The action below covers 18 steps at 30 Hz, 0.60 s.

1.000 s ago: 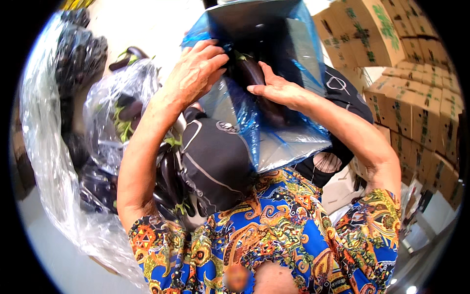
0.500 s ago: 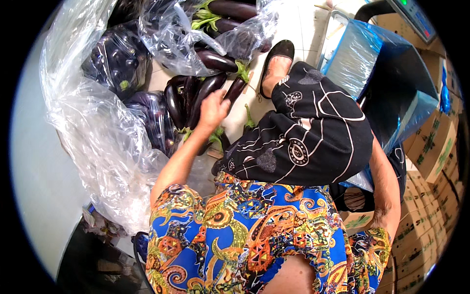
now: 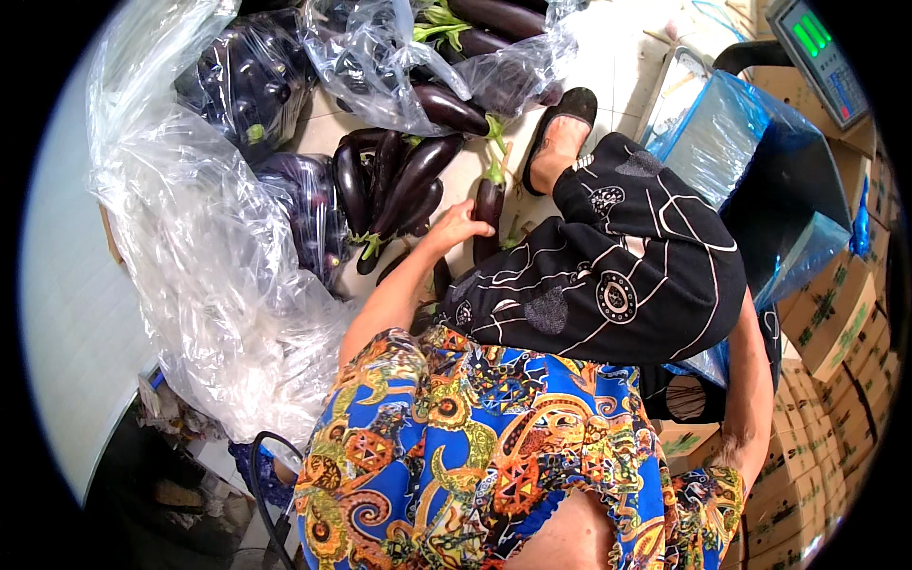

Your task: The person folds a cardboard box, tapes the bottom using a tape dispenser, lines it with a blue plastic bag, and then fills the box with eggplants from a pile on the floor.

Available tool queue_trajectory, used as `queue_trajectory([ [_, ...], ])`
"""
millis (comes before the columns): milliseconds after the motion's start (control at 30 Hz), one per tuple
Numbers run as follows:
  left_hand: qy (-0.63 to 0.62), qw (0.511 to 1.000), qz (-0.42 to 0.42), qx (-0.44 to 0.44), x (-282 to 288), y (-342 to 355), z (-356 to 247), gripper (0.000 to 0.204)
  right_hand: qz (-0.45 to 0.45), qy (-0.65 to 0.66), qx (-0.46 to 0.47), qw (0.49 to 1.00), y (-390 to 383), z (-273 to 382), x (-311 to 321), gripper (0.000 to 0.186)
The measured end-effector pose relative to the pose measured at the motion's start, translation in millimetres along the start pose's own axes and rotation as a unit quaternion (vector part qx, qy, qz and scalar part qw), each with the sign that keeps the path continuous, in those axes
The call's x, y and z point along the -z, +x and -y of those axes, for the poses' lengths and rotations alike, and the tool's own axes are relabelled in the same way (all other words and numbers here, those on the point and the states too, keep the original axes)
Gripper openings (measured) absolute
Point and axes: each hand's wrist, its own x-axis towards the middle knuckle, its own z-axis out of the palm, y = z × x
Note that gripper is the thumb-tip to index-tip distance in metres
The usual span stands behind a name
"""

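My left hand [image 3: 458, 230] is closed around a long dark purple eggplant [image 3: 488, 202] at floor level, thumb across its side. The green stem end points away from me. Just left of this hand lies a loose cluster of several eggplants [image 3: 404, 180], stems mostly toward me. My right forearm [image 3: 750, 385] passes down behind my bent knee, and the hand itself is hidden there, near a blue plastic liner [image 3: 788, 252].
Clear plastic bags of eggplants [image 3: 252, 85] stand far left. Crumpled clear plastic sheeting [image 3: 218, 275] runs along the left. A scale display [image 3: 822, 62] rises at the far right, above stacked cardboard boxes [image 3: 831, 328]. My shoed foot [image 3: 560, 138] rests on the pale tiles.
My left hand has moved right and toward me, off the cluster's edge. The eggplant at it, slanted before, now stands straighter in the view. The whole view has shifted slightly.
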Motion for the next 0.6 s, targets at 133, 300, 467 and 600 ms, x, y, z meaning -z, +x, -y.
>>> queue_trajectory([
  [133,-0.132,0.987,0.041,0.086,11.7,-41.3,-27.1,0.058,-0.005,-0.004,0.000,1.000,-6.7,-8.4,6.1,0.062],
  [300,-0.219,0.975,0.019,0.016,31.3,-79.7,-80.2,0.069,0.012,-0.011,0.032,0.999,-0.8,-14.7,13.0,0.058],
  [467,-0.324,0.940,0.056,-0.095,28.7,-80.2,-128.7,0.075,-0.015,0.040,-0.029,0.999,-4.5,-17.8,13.7,0.064],
  [600,-0.362,0.913,0.128,-0.141,13.5,-64.0,-171.9,0.092,-0.024,0.069,-0.022,0.997,-17.6,12.0,31.0,0.068],
])
